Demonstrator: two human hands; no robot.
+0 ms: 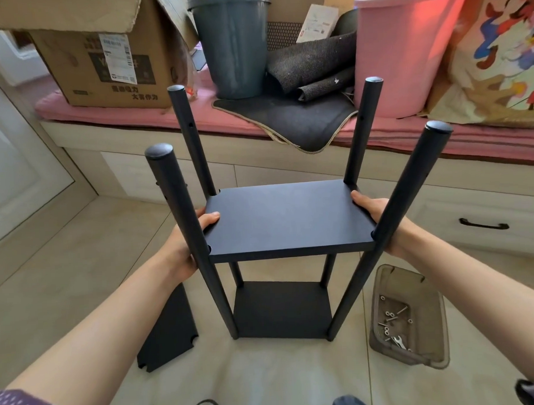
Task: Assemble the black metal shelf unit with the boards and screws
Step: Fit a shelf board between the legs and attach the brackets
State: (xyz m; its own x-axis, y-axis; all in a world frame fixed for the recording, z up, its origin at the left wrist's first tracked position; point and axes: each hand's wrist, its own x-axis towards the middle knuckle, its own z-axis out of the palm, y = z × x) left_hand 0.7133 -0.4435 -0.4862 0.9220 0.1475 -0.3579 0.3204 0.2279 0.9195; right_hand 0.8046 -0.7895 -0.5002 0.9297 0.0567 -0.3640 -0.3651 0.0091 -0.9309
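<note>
The black shelf unit stands on the floor with four upright black posts and a bottom board fixed between them. A second black board sits level between the posts, halfway up. My left hand grips its left edge, thumb on top, partly behind the near left post. At the right edge, my right hand holds the board the same way, partly hidden by the near right post. Both hands keep this board up.
A spare black board lies on the tiled floor at the lower left. A clear tray with screws, washers and a small wrench sits at the lower right. Behind, a pink-cushioned bench carries a cardboard box, a grey bin and a pink tub.
</note>
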